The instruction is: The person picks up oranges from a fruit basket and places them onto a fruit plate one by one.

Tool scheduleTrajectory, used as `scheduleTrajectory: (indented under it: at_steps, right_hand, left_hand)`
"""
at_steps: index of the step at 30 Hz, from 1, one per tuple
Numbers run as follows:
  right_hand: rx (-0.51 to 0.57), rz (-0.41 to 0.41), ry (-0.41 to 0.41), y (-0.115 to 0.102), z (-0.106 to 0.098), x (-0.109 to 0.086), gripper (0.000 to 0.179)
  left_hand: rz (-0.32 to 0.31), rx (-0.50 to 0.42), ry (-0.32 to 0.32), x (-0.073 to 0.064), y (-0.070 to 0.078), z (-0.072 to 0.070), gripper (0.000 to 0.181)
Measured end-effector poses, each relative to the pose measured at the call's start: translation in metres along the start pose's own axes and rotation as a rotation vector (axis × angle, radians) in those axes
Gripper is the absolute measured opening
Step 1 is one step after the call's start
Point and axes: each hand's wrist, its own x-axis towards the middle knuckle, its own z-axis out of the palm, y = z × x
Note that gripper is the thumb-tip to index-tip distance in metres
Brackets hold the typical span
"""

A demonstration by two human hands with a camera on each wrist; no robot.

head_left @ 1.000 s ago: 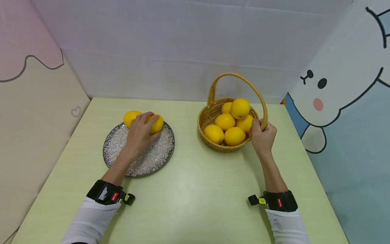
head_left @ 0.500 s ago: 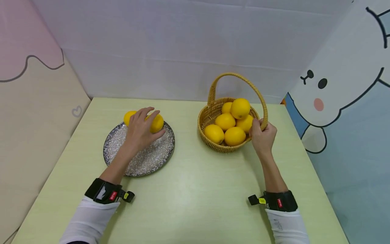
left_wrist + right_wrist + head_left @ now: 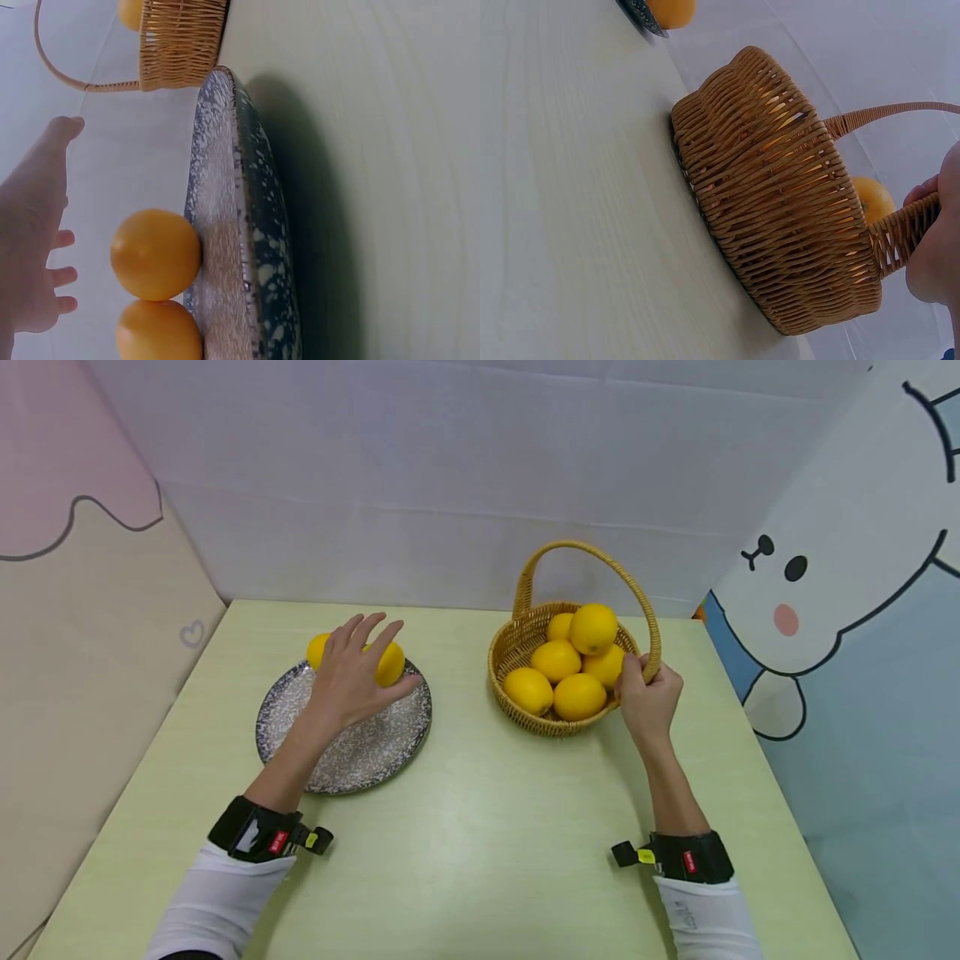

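My left hand hovers over the round speckled grey plate, fingers spread and holding nothing. Two yellow lemons lie side by side at the plate's far edge: the right lemon and the left lemon, both partly covered by the hand in the head view. In the left wrist view a gap shows between the fingers and the nearer lemon. On the right, my right hand grips the foot of the handle of a wicker basket. Several lemons fill the basket, one lemon on top of the others.
Both the plate and the basket stand on a pale green table, the basket near its back edge. A white sheet rises behind the table. Printed panels flank it left and right.
My left hand has let go of the right lemon on the plate, spread its fingers and lifted slightly away. The right hand keeps its grip on the basket handle.
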Motion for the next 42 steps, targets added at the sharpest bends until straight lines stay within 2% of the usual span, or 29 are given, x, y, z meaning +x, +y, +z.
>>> scheduleTrajectory:
  at_steps: [10,17,19,24,33,42]
  right_hand:
    - [-0.002,-0.021,0.001,-0.003,0.001,0.000,0.043]
    - [-0.008,-0.014,0.003,-0.005,0.001,0.000,0.042]
    - [-0.019,-0.010,0.004,0.005,-0.002,0.002,0.043]
    - [-0.032,-0.006,-0.004,0.031,-0.009,0.006,0.045]
    - [-0.010,-0.020,-0.013,0.033,-0.008,0.006,0.043]
    - [-0.016,-0.022,-0.015,0.034,-0.008,0.007,0.045]
  left_hand:
    - [-0.006,0.022,-0.052,0.001,0.002,-0.001,0.093]
    - [-0.005,0.003,-0.107,0.007,0.008,0.003,0.094]
    - [0.002,0.001,-0.120,0.009,0.012,0.005,0.093]
    - [0.033,-0.020,-0.124,0.020,0.030,0.009,0.089]
    - [0.148,-0.038,-0.108,0.049,0.069,0.021,0.087]
    - [0.250,-0.072,-0.137,0.083,0.112,0.032,0.085]
